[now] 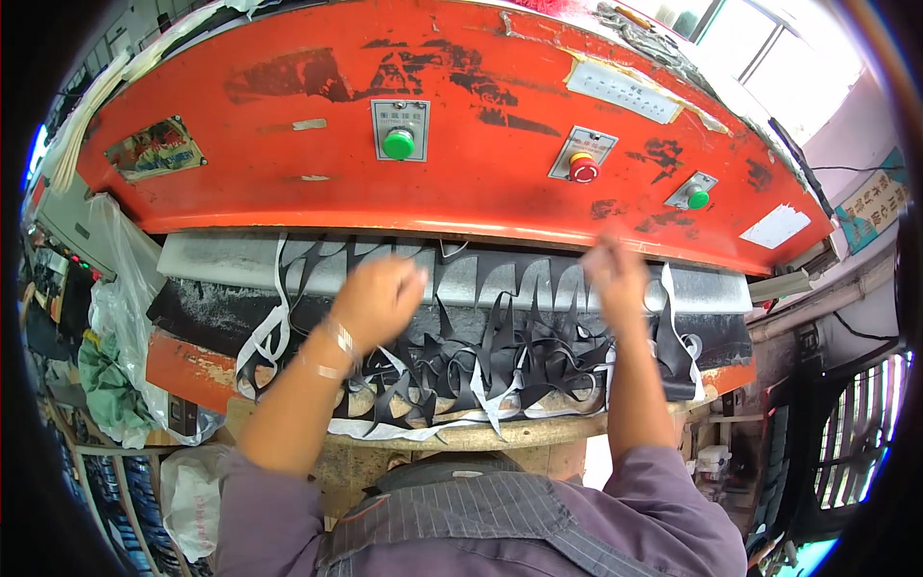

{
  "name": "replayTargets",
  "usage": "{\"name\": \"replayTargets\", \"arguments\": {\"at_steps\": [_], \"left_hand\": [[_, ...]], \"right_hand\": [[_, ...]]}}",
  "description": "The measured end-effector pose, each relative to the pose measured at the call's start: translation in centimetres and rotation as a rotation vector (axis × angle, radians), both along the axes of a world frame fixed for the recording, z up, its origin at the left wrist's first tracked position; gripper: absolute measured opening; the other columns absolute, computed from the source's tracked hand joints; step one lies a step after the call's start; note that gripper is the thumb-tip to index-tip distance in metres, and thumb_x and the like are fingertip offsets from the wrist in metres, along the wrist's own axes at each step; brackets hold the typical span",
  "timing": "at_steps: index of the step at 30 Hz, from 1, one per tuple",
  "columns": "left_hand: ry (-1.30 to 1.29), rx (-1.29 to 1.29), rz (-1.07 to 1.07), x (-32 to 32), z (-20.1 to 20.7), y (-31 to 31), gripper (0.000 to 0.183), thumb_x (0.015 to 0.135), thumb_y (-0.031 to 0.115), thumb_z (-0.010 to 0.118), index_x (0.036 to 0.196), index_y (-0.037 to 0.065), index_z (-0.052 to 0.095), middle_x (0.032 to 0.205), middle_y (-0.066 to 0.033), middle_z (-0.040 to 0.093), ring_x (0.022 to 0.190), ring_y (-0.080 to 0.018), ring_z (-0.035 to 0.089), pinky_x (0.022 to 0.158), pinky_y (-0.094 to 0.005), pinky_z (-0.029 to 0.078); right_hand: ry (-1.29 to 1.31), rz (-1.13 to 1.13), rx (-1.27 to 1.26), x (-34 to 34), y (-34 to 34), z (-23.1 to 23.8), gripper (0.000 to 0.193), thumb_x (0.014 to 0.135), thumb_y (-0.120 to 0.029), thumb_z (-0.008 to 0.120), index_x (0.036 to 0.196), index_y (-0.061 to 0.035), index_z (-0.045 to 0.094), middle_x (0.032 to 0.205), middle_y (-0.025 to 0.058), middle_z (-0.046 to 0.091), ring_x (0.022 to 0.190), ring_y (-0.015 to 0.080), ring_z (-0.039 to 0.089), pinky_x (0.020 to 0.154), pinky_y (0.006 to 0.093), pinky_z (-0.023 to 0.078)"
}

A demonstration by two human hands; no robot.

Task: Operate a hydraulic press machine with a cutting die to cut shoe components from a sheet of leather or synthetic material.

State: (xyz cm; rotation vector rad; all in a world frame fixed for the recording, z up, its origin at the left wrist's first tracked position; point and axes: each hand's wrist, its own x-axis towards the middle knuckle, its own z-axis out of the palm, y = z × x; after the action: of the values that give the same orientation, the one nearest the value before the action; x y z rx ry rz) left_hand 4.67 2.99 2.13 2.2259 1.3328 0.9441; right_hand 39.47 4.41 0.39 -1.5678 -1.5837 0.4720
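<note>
My left hand (383, 296), slightly blurred, is over the left part of the pale cutting board (216, 258), its fingers curled. Whatever they may hold is hidden. My right hand (617, 277) hovers over the right part of the board, its fingers smeared by motion. Between and below my hands lies a tangled web of black sheet scrap (500, 332) with pointed, cut-out gaps and white edges. It drapes over the black mat (216, 313) and down past the front edge of the bed.
The orange machine beam (317, 197) spans the far side. It carries a left green button (398, 145), a red stop button (583, 168) and a right green button (697, 198). Clear plastic (125, 279) and green cloth (106, 380) are at the left. A white bag (190, 495) hangs lower left.
</note>
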Motion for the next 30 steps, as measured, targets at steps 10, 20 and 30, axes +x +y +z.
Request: {"name": "replayTargets", "arguments": {"at_steps": [10,20,30], "left_hand": [[0.180,-0.066,0.094,0.1,-7.7,-14.3,0.013,0.079,0.020,0.065,0.072,0.010,0.068,0.075,-0.0059,0.064,0.073,-0.0271,0.061,0.062,-0.0383,0.049],[0.344,-0.312,-0.044,-1.3,-5.6,-11.5,0.022,0.077,0.029,0.064,0.064,0.012,0.070,0.070,-0.0066,0.065,0.068,-0.0281,0.064,0.060,-0.0392,0.051],[0.131,-0.003,-0.106,1.4,-7.3,1.0,0.031,0.078,0.016,0.066,0.105,0.002,0.063,0.102,-0.0139,0.061,0.104,-0.0344,0.057,0.092,-0.0427,0.044]], "right_hand": [[-0.641,0.617,0.058,-16.4,-15.5,-6.8,0.012,0.073,-0.014,0.061,0.081,-0.0059,0.058,0.081,0.0070,0.060,0.078,0.0229,0.061,0.061,0.0316,0.052],[-0.648,0.777,-0.147,-16.2,-12.5,-4.5,0.031,0.074,-0.029,0.070,0.093,-0.0056,0.063,0.086,0.0118,0.066,0.078,0.0282,0.065,0.066,0.0379,0.053],[-0.396,0.151,-0.459,-19.7,7.9,-2.9,0.076,0.075,-0.053,0.071,0.127,-0.0058,0.044,0.121,0.0235,0.047,0.105,0.0411,0.059,0.086,0.0471,0.050]]}}
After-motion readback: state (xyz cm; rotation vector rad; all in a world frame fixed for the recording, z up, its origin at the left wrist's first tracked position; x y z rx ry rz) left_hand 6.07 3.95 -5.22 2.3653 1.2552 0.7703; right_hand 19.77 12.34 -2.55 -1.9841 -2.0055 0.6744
